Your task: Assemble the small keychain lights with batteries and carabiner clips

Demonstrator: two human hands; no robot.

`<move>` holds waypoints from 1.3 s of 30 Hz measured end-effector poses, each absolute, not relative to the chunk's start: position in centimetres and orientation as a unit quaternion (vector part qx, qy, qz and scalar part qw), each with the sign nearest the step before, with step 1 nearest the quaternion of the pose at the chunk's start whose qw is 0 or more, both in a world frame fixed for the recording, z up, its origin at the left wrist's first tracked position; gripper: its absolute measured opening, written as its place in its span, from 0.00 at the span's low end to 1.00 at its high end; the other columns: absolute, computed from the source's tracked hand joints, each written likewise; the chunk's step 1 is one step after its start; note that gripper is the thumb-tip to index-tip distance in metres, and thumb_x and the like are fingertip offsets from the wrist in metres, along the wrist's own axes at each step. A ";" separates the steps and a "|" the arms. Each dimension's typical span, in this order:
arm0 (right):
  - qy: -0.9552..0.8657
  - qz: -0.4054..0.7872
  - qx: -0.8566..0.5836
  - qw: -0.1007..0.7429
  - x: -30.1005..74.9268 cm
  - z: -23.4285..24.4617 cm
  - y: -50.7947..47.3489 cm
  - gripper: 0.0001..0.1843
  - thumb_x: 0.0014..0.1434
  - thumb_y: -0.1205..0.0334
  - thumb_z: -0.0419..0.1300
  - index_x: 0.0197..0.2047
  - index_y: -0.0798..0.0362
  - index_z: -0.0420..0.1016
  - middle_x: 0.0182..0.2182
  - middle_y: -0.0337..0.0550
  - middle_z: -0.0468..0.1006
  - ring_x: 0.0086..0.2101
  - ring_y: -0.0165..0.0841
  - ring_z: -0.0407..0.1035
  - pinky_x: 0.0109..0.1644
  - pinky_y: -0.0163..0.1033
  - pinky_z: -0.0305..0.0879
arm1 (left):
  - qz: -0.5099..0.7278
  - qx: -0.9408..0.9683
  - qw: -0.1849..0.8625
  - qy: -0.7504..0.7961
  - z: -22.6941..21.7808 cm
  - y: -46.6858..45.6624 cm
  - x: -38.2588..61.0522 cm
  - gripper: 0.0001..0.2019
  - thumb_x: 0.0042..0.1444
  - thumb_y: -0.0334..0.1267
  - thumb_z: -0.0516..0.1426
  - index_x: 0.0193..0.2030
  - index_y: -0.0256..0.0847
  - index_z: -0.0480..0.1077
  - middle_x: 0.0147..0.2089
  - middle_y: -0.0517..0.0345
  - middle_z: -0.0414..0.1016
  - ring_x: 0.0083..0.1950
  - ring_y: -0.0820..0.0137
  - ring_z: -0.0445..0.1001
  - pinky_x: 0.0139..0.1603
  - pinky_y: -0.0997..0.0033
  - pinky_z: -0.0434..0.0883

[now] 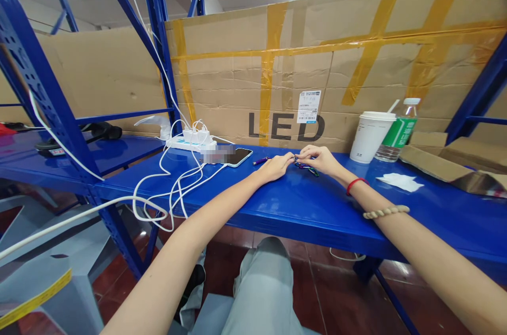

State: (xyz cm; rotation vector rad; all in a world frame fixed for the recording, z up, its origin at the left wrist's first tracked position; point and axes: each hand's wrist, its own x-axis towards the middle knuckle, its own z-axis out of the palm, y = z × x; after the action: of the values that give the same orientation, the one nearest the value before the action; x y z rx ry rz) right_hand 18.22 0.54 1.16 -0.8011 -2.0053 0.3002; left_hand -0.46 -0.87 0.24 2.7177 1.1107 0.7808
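Observation:
Both my hands rest on the blue metal shelf (301, 203), fingertips meeting at its middle. My left hand (277, 166) pinches one end of a small cluster of coloured metal clips (306, 167). The other end is pinched by my right hand (320, 158), with a green and purple part poking out below its fingers. I cannot make out the clips' exact shape. A purple pen-like piece (260, 161) lies just left of my left hand.
A phone (236, 156) and a white power strip (190, 141) with trailing white cables sit to the left. A white paper cup (369, 136), a water bottle (397, 137), a tissue (400, 182) and an open carton (451, 166) are at right. Taped cardboard stands behind.

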 end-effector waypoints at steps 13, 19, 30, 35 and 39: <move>-0.823 0.122 -0.310 0.460 18.0 1.3 0.2 0.21 0.38 0.42 0.65 0.22 0.54 0.77 0.24 0.44 0.73 0.25 0.31 0.67 0.30 0.39 0.64 | 0.216 0.905 0.004 0.368 0.3 -1.1 -0.5 0.14 0.63 0.42 0.37 0.49 0.43 0.57 0.46 0.52 0.73 0.47 0.63 0.72 0.42 0.68 0.67; -0.814 0.149 -0.343 0.446 17.9 1.4 -0.3 0.23 0.36 0.40 0.64 0.20 0.54 0.75 0.24 0.43 0.73 0.22 0.30 0.65 0.25 0.37 0.64 | 0.211 0.908 0.003 0.363 0.5 -1.3 -0.4 0.14 0.63 0.40 0.38 0.49 0.43 0.59 0.45 0.53 0.73 0.47 0.64 0.72 0.43 0.68 0.66; -0.809 0.149 -0.357 0.441 18.0 1.2 -0.4 0.23 0.37 0.41 0.64 0.21 0.56 0.74 0.21 0.41 0.69 0.20 0.28 0.64 0.24 0.36 0.61 | 0.214 0.912 -0.001 0.351 0.3 -1.1 -0.5 0.14 0.63 0.42 0.38 0.48 0.42 0.58 0.42 0.54 0.73 0.43 0.65 0.72 0.40 0.70 0.66; -0.804 0.178 -0.365 0.434 18.1 1.2 -0.4 0.24 0.36 0.41 0.64 0.21 0.56 0.73 0.18 0.41 0.70 0.20 0.29 0.64 0.22 0.35 0.60 | 0.225 0.917 0.028 0.330 0.4 -1.1 -0.5 0.13 0.64 0.40 0.38 0.48 0.41 0.58 0.44 0.53 0.72 0.46 0.67 0.71 0.44 0.70 0.65; -0.795 0.208 -0.375 0.429 18.1 1.1 -0.3 0.23 0.37 0.42 0.64 0.23 0.56 0.72 0.16 0.40 0.70 0.19 0.28 0.63 0.20 0.34 0.58 | 0.229 0.919 0.045 0.319 0.2 -1.0 -0.4 0.13 0.64 0.39 0.39 0.50 0.41 0.58 0.48 0.52 0.70 0.50 0.68 0.69 0.49 0.69 0.64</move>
State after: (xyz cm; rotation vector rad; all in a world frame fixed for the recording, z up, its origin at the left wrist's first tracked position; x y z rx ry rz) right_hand 18.08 -0.35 1.15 -0.9349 -1.9850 0.5183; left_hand -0.45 -0.97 0.24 2.8054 0.9733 0.7007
